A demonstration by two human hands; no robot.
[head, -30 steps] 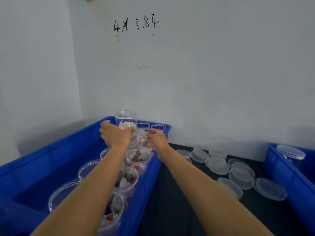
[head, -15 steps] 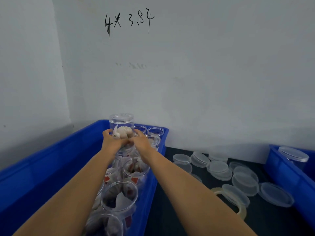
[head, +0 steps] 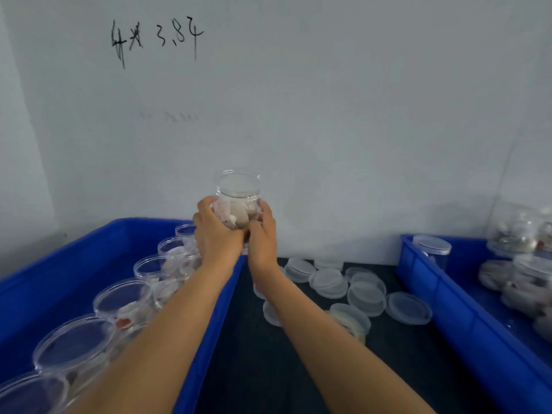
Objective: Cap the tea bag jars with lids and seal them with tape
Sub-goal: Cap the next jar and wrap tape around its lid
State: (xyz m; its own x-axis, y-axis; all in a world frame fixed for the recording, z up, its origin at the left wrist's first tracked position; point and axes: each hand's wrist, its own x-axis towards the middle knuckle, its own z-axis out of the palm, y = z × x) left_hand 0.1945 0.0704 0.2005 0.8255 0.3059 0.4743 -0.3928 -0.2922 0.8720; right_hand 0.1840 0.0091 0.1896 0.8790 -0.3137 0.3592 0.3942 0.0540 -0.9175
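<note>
We grip one clear, uncapped plastic jar of tea bags (head: 238, 204) with both hands, left hand (head: 216, 234) and right hand (head: 263, 234) curled round its sides, raised above the far corner of the left blue plastic bin (head: 59, 264). Translucent round lids (head: 366, 295) lie scattered on the dark table (head: 254, 369). The right blue bin (head: 454, 309) holds capped jars (head: 431, 249).

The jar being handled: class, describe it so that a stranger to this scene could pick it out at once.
Find the left blue bin, lined with open clear jars. Above its far right corner, both hands grip one jar of tea bags. It alone is lifted clear of the row.
</note>
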